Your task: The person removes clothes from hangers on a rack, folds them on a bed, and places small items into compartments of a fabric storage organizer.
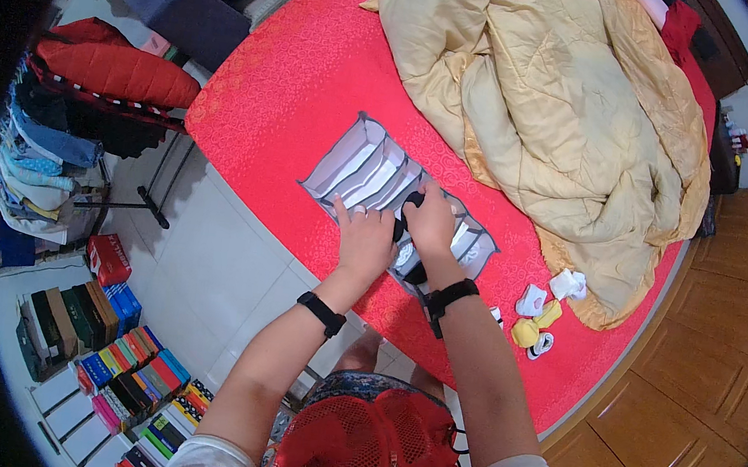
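Note:
A white fabric organizer [355, 170] with grey edging lies on the red bed, divided into several long compartments. My left hand [366, 244] is over its middle, little finger stuck out and a ring on one finger. The inner fingers of that hand press against a small black sock [400, 228]. My right hand [432, 223] closes on the same sock from the right, and part of the sock shows past its fingertips. Palms and knuckles hide most of the sock. White pieces lie in the compartments near my right wrist.
Folded yellow socks [526, 332] and white socks [566, 284] lie on the bed to the right. A crumpled yellow quilt [538, 114] covers the far side. Clothes [49, 148] hang on a rack at left, above shelved books [144, 373]. Wooden cabinets [684, 380] stand at right.

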Available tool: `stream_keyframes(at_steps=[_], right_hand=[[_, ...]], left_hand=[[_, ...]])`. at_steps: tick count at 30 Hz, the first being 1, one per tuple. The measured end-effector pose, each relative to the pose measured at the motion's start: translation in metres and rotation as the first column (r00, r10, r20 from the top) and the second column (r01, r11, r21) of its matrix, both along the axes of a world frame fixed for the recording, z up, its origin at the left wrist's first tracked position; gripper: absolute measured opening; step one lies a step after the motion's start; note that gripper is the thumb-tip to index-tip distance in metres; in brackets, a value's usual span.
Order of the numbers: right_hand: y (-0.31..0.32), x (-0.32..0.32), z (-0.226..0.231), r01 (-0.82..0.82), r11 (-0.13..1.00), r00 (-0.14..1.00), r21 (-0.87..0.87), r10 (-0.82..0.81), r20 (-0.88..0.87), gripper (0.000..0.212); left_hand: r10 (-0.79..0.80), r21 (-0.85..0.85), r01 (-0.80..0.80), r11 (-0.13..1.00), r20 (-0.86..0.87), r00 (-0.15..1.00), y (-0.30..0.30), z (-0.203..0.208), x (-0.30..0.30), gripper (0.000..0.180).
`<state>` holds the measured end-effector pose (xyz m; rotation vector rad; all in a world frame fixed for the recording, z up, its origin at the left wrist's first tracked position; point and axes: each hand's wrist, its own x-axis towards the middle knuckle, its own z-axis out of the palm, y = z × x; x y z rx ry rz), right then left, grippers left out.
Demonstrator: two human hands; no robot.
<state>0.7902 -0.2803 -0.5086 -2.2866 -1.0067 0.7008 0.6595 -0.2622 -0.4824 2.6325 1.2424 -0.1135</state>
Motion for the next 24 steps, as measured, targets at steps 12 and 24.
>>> stream_keyframes(at_steps=[12,24], right_hand=[[0.01,0.006,-0.043,-0.122,0.949,0.99,-0.292,0.096,-0.103,0.031],[0.01,-0.006,-0.05,-0.33,0.909,0.943,-0.254,0.332,-0.036,0.043]], left_hand=[[0.004,-0.052,-0.007,0.999,-0.059,0.998,-0.005,-0.032,-0.01,0.017],[-0.076,-0.028,0.075,0.997,-0.015,0.997,-0.015,-0.018,-0.024,0.015]])
